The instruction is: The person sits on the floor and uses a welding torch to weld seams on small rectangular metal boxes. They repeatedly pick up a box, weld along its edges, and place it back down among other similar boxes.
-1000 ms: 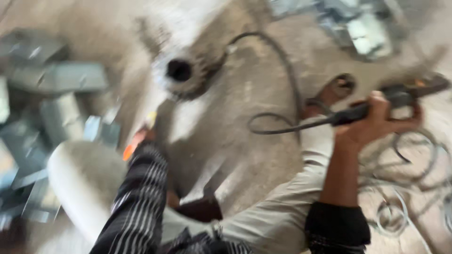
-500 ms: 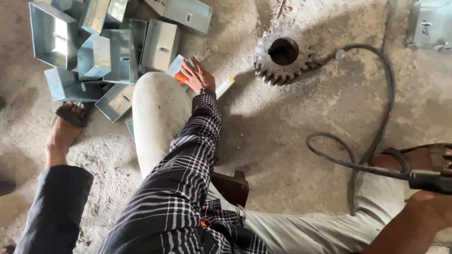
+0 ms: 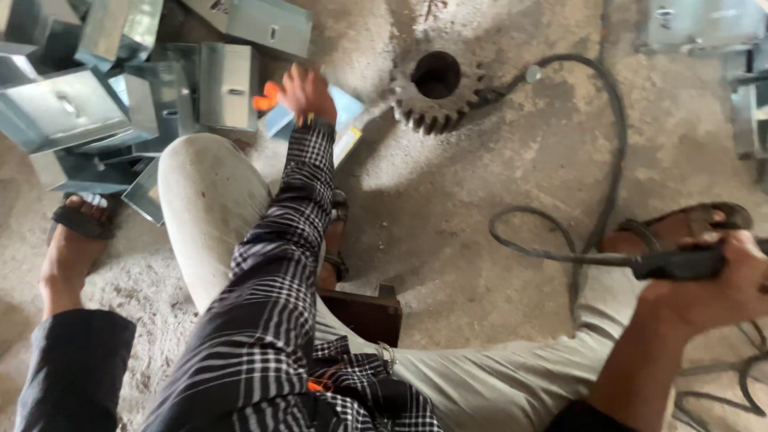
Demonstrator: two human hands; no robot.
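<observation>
A: Left hand [image 3: 306, 90] moved up since before, closed on an orange tool [image 3: 266, 102] by the boxes [image 3: 228, 84].
B: Right hand [image 3: 712, 284] grips the black handle [image 3: 680, 262]. I'd keep its cable [image 3: 608, 144] slack.

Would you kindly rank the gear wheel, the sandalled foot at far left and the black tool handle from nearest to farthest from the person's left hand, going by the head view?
1. Gear wheel, just right of the left hand.
2. Sandalled foot, lower left.
3. Black tool handle, far right, in the right hand.
</observation>
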